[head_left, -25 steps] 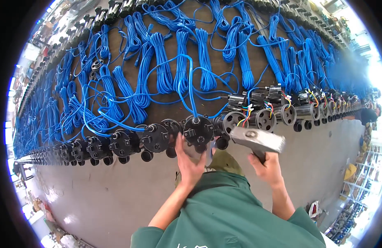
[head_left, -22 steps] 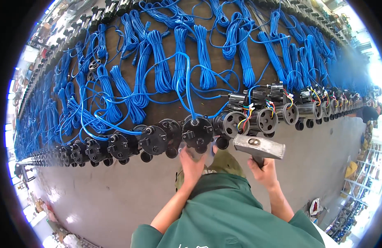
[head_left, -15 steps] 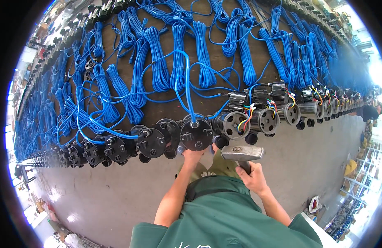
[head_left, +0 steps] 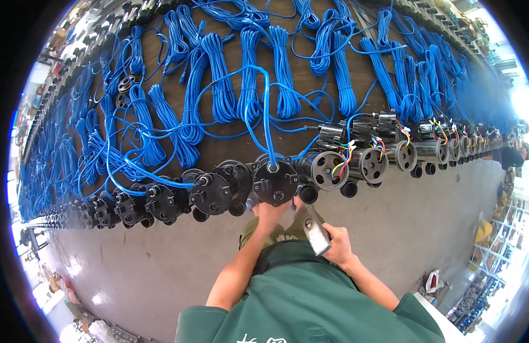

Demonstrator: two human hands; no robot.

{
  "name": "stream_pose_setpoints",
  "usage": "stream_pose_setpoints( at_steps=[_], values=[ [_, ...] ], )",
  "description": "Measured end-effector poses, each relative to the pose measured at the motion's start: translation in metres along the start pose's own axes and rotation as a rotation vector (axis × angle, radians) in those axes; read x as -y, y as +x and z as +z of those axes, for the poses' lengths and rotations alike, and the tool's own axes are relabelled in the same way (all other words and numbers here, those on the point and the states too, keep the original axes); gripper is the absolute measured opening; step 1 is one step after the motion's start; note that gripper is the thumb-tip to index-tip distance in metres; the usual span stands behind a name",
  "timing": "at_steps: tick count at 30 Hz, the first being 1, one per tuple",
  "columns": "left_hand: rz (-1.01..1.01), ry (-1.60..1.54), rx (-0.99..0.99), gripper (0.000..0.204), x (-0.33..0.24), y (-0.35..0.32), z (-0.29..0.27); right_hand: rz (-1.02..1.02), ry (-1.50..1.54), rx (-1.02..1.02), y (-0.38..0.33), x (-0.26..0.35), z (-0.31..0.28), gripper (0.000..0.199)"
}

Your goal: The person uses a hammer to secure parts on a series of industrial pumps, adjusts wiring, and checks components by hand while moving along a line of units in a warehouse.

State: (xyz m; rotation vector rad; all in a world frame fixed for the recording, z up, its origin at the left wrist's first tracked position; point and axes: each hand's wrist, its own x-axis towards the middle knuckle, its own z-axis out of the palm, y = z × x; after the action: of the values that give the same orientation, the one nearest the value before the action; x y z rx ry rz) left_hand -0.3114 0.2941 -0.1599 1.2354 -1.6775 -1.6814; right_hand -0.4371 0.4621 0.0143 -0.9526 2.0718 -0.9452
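My left hand (head_left: 271,212) is closed around the underside of a black cylindrical housing (head_left: 276,186) at the table's near edge; most of its fingers are hidden behind the round black end cap. A blue cable (head_left: 268,114) rises out of a fitting at the top of that cap. In my right hand (head_left: 339,247) is a hammer (head_left: 316,231), gripped by its handle, its metal head tilted and just below the housing, apart from it. To the right, an uncapped housing (head_left: 328,170) shows coloured wires in its end.
Capped black housings (head_left: 212,193) line the edge on the left, uncapped ones (head_left: 405,155) with loose wires on the right. Bundles of blue cable (head_left: 220,77) cover the dark tabletop (head_left: 227,143). Shelving (head_left: 499,257) stands beyond the grey floor at right.
The hammer head has turned from level to steeply tilted and moved left and down with my right hand. My left hand stays beneath the capped housing.
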Motion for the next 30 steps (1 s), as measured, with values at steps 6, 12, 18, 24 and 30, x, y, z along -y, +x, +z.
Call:
stream_pose_setpoints(
  at_steps=[6, 12, 18, 24, 30],
  values=[
    [-0.056, -0.082, -0.112, 0.051, 0.028, -0.01, 0.005, 0.018, -0.012, 0.048, 0.012, 0.018, -0.011, 0.021],
    [-0.013, -0.13, -0.068, 0.044, 0.012, -0.006, 0.004, 0.042, -0.075, 0.074, 0.007, -0.001, -0.021, 0.018],
    [-0.288, -0.065, 0.216, 0.06, 0.016, -0.006, -0.019, 0.067, -0.11, 0.071, -0.002, -0.011, -0.021, 0.018],
    [-0.306, 0.027, 0.178, 0.047, 0.037, -0.044, -0.068, 0.088, -0.189, 0.085, -0.008, -0.008, -0.03, 0.015],
    [-0.611, 0.163, 0.104, 0.058, 0.018, -0.059, -0.126, 0.139, -0.167, 0.053, -0.014, -0.022, -0.029, 0.013]
  ],
)
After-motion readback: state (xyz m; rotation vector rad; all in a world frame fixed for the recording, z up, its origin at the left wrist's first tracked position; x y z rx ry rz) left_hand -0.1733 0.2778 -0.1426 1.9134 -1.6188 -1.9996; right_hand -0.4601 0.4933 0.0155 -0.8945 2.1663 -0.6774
